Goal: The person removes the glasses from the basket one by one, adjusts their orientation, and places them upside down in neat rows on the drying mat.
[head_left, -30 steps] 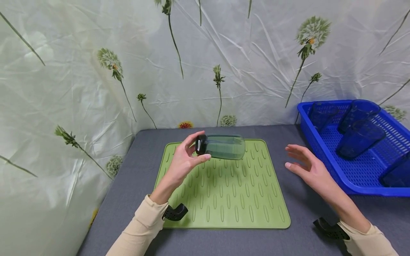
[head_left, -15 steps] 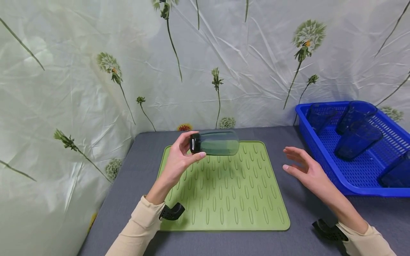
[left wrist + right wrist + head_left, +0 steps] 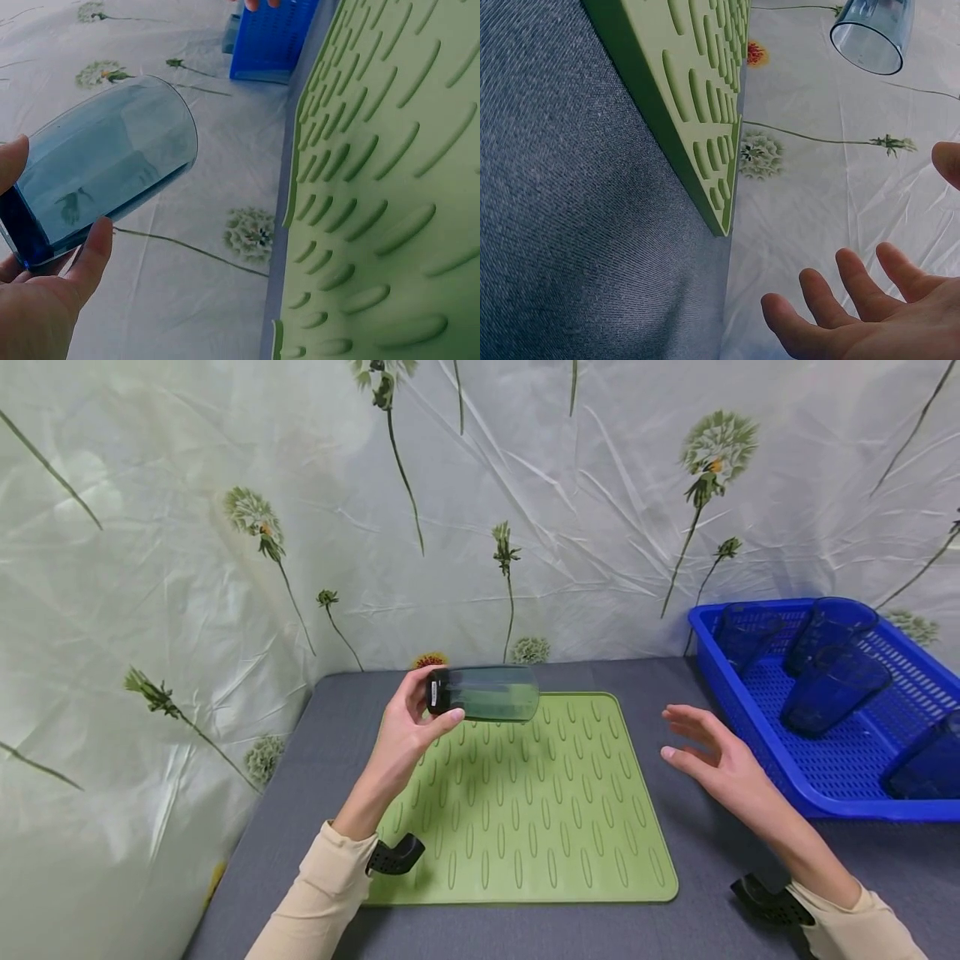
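Observation:
My left hand (image 3: 401,735) grips a tinted drinking glass (image 3: 491,693) by its thick dark base. The glass lies on its side in the air above the green ribbed mat (image 3: 555,827), mouth pointing right. In the left wrist view the thumb and fingers wrap the base of the glass (image 3: 112,157), and nothing shows inside it. My right hand (image 3: 716,760) hovers between the mat and the blue basket (image 3: 810,789), fingers loosely bent and apart, holding nothing. The right wrist view shows its spread fingertips (image 3: 817,289) away from the glass.
Several similar glasses, such as one tumbler (image 3: 832,689), stand or lean inside the basket at the right. A grey cloth (image 3: 300,835) covers the table under the mat. Behind it hangs a pale flower-printed sheet (image 3: 450,593).
My left hand has drawn the glass leftward over the mat, still holding it sideways by the base. The right hand has stayed almost in place.

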Tool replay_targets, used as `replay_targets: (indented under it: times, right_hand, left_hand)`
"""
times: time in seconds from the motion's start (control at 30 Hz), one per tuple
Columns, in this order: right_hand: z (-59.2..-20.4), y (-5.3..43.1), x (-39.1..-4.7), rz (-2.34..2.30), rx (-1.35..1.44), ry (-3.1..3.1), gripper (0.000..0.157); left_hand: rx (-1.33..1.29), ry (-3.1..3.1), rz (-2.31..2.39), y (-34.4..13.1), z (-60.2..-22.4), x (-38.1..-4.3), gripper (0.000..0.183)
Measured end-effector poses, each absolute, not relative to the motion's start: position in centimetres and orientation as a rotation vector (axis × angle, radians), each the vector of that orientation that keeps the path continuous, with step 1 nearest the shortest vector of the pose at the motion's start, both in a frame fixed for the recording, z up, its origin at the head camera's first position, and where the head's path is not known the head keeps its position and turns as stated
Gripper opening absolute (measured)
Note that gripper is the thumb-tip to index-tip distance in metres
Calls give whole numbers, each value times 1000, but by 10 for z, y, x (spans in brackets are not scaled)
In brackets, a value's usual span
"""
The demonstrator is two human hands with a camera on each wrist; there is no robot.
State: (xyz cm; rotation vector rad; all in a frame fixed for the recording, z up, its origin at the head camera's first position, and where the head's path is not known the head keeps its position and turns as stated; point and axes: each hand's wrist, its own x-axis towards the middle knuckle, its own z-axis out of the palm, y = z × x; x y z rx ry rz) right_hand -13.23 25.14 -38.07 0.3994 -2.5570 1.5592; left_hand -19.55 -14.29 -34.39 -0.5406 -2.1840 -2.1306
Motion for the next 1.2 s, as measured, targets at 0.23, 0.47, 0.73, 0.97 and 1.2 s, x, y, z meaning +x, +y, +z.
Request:
replay_targets:
  times: [0.23,0.47,0.73,0.97,1.2]
  right_hand:
    - [-382,250,-133,1548,403,-2558,55]
    - [-383,251,-133,1534,402,-2555,54]
    - [-382,250,-133,1538,404,-2562,54]
    - [-383,250,-133,1528,386,-2578,53]
    - [-383,250,-132,1513,377,-2584,52]
  left_hand:
    - [-552,-2157,-2140,-146,-342,-198,61]
    - [-531,-2147,-2120,-148,-342,-200,64]
    - [-481,-2132,-2125,-150,-342,-200,67]
    - [-466,-2161,-2100,-149,-339,-202,69]
    - [-429,-2189,-2084,-148,-337,-205,69]
